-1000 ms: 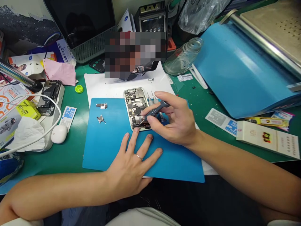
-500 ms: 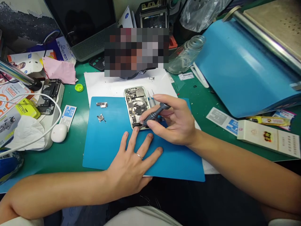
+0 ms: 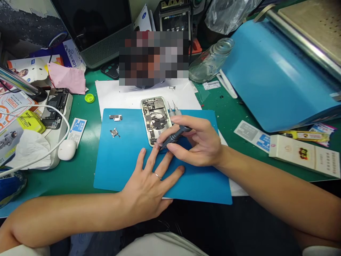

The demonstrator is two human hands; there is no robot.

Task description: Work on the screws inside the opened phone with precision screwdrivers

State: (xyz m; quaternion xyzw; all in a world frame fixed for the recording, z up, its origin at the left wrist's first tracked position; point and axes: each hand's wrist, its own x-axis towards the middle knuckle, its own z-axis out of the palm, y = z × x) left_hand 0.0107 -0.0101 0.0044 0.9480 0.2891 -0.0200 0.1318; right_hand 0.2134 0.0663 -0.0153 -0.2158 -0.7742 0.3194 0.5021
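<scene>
An opened phone (image 3: 156,119), its inner parts exposed, lies on the blue mat (image 3: 119,163). My right hand (image 3: 201,142) grips a dark grey screwdriver (image 3: 176,137), tilted, with its tip down at the phone's lower end; the tip itself is hidden by fingers. My left hand (image 3: 151,181) lies spread on the mat, fingers apart, its index and middle fingertips close to the phone's bottom edge. Beyond my right hand, slim grey pointed tools (image 3: 174,109) lie beside the phone. Left of the phone rest a small metal bracket (image 3: 115,117) and a second small metal part (image 3: 115,133).
A glass jar (image 3: 211,60) leans at the back right, near white tweezers (image 3: 227,84). A cigarette box (image 3: 305,155) lies on the right. To the left are a white earbud case (image 3: 66,149), a green cap (image 3: 90,98) and another opened phone (image 3: 55,108).
My right hand has shifted slightly, and the screwdriver lies at a lower slant with its top end lower. More of the pointed tools shows. My left hand stays nearly still.
</scene>
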